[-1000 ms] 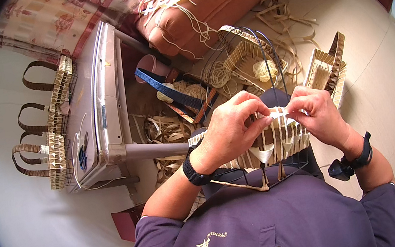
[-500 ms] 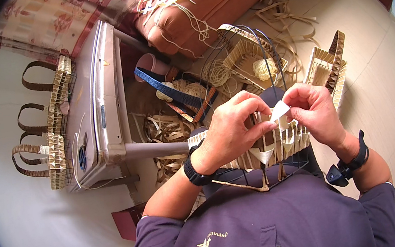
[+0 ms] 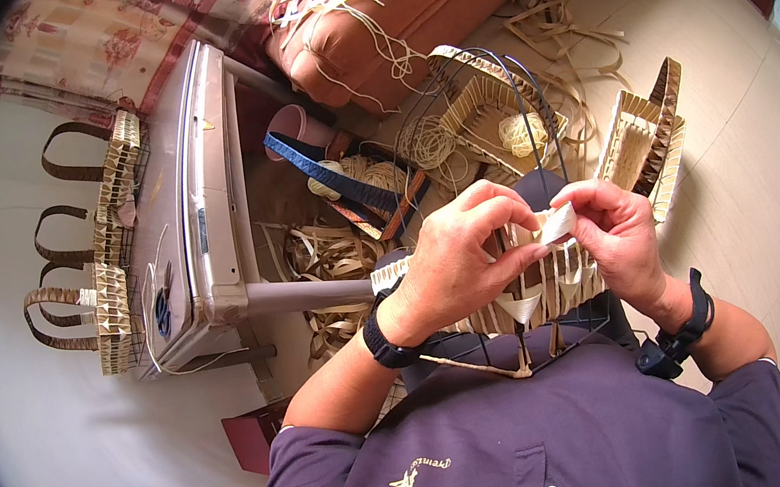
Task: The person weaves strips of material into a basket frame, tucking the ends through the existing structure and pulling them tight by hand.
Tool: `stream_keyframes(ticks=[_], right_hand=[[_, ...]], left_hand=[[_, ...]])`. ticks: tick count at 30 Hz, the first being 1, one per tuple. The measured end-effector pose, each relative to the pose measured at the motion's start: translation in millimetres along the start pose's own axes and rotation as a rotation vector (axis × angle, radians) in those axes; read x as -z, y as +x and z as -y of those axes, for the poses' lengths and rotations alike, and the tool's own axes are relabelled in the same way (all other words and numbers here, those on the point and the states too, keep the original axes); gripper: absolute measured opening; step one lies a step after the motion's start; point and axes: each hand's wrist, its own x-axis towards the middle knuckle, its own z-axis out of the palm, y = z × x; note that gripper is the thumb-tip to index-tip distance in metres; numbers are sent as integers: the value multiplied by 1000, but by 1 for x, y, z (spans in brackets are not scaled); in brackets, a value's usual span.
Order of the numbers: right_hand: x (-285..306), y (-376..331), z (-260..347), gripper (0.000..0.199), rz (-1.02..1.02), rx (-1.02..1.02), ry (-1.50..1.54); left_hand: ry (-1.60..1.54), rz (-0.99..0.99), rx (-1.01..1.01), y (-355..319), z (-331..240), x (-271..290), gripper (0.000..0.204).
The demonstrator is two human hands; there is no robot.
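A wire-framed basket point(image 3: 480, 318) rests on my lap, its side partly woven with cream strips. Between my hands a pale flat strip point(image 3: 559, 222) is folded to a point at the basket's upper edge. My left hand point(image 3: 476, 251) pinches the strip's left side with thumb and forefinger. On the other side, my right hand point(image 3: 620, 236) has its thumb and fingertips closed on the same strip. Behind them rises the basket's dark wire handle point(image 3: 531, 114). My fingers cover part of the weave.
A table point(image 3: 203, 190) stands at the left, bearing several handled baskets point(image 3: 116, 312). Beyond my lap are a blue-handled basket point(image 3: 331, 177), a cream basket point(image 3: 481, 111) with a ball of cord, and another basket point(image 3: 645, 143). Loose strips point(image 3: 336, 251) lie on the floor near an orange-brown sofa point(image 3: 418, 20).
My right hand has shifted slightly left, closer to my left hand. The strip's folded tip now lies lower and flatter between the fingers. The left hand has hardly moved.
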Motion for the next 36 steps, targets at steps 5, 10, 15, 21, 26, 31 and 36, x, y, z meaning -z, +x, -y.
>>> stream_keyframes(ticks=[5, 10, 15, 21, 26, 31, 36], right_hand=[[6, -4, -10, 17, 16, 36, -5], [7, -1, -11, 18, 2, 139, -121], [7, -1, -7, 16, 38, 205, -246], [14, 11, -1, 18, 137, 49, -273], [7, 12, 19, 24, 191, -116, -255], [7, 7, 17, 31, 115, -193, -189], [8, 20, 13, 23, 189, 36, -351]], left_hand=[[5, -12, -48, 1, 2, 0, 25], [-23, -3, -15, 0, 2, -1, 23], [-18, -12, -61, 1, 6, -1, 21], [-21, -22, -83, 1, 8, -3, 19], [-24, -12, -75, 0, 9, -3, 16], [9, -35, -81, 0, 9, -3, 12], [-21, -1, 1, 0, 2, -1, 12]])
